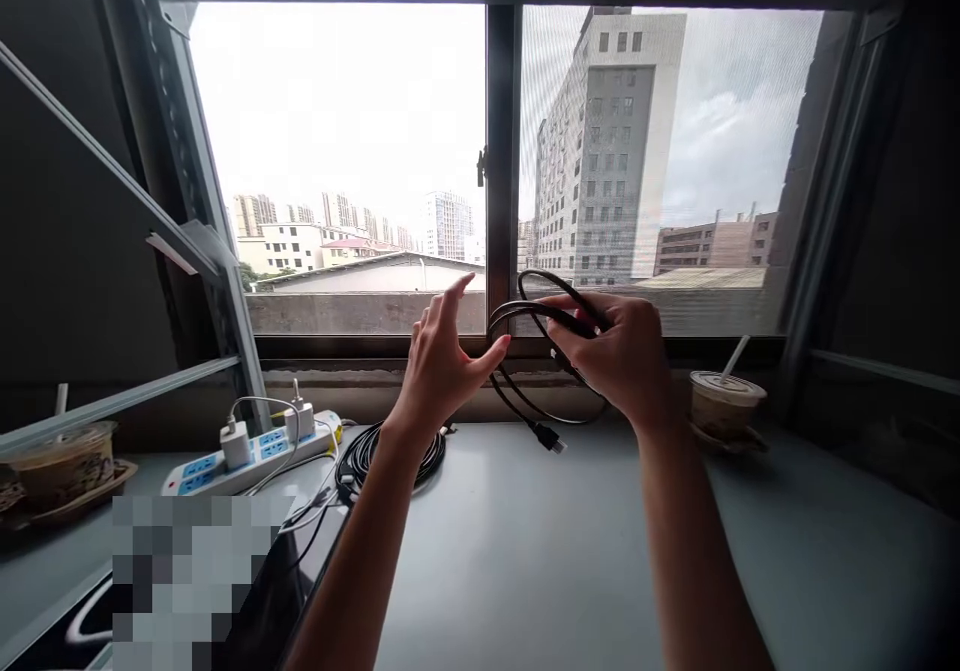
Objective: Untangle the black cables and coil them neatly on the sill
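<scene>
My right hand (624, 356) is closed around a looped black cable (559, 296), held up in front of the window. The cable's loops hang below my hand and its plug end (550, 438) dangles just above the grey table (540, 551). My left hand (442, 361) is raised beside the loops with its fingers spread; its thumb touches or nearly touches the cable, and it grips nothing. A second coiled black cable (364, 451) lies flat on the table, partly hidden behind my left forearm.
A white power strip (259, 451) with chargers and white leads sits at the left. A lidded drink cup with a straw (724, 401) stands on the sill at the right, another cup (64, 461) at far left. A metal shelf frame (217, 251) rises on the left.
</scene>
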Available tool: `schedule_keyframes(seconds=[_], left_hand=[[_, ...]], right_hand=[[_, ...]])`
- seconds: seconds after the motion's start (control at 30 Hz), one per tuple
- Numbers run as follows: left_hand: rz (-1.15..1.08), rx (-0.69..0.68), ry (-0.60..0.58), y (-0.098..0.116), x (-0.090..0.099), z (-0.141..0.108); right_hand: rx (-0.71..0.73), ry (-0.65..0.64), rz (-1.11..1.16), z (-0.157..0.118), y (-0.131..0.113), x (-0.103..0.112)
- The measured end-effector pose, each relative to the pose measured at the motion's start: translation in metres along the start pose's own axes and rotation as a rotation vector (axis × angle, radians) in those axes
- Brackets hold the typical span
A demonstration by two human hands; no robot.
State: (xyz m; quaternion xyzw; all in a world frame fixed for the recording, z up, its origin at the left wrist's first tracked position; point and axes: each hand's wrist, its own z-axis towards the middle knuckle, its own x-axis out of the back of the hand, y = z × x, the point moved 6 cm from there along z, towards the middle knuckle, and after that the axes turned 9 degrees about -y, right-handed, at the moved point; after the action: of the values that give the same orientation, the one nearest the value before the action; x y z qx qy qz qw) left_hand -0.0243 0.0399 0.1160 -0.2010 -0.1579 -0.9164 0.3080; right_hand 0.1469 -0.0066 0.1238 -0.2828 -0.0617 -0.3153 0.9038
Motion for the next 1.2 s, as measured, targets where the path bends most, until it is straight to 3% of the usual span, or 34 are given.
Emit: schedule_keyframes(seconds=[0.1,0.23,0.37,0.53,0.67,0.87,1.07,1.2], left_hand=[[-0.17,0.053,0.055,-0.014,-0.009,0.0],[-0.592,0.266,0.177,-0.031,-0.012,-0.003],[-0.889,0.428,0.308,-0.03,-0.003,-0.009],[-1.002,0.427,0.331,-0.011,0.007,-0.009],[-0.968,0.419,0.216,-0.007,-0.001,-0.007],[-0.781,0.626,-0.172,-0.032,-0.041,-0.013],[-0.81,0.666,-0.404,-0.029,-0.06,-0.021],[-0.971,0.605,-0.394,-0.013,-0.061,-0.02]], right_hand=[[0.079,0.02,0.132,-0.005,-0.013,0.001],[0.102,0.063,0.254,-0.007,-0.018,-0.005],[-0.043,0.022,0.22,0.0,0.001,-0.023],[-0.213,0.011,0.42,0.004,0.019,-0.028],[-0.303,-0.048,0.684,0.001,0.02,-0.019],[-0.465,-0.345,0.964,-0.005,0.005,-0.016],[-0.386,-0.32,0.955,-0.007,-0.012,-0.009],[-0.338,-0.251,0.831,-0.014,-0.02,-0.006]])
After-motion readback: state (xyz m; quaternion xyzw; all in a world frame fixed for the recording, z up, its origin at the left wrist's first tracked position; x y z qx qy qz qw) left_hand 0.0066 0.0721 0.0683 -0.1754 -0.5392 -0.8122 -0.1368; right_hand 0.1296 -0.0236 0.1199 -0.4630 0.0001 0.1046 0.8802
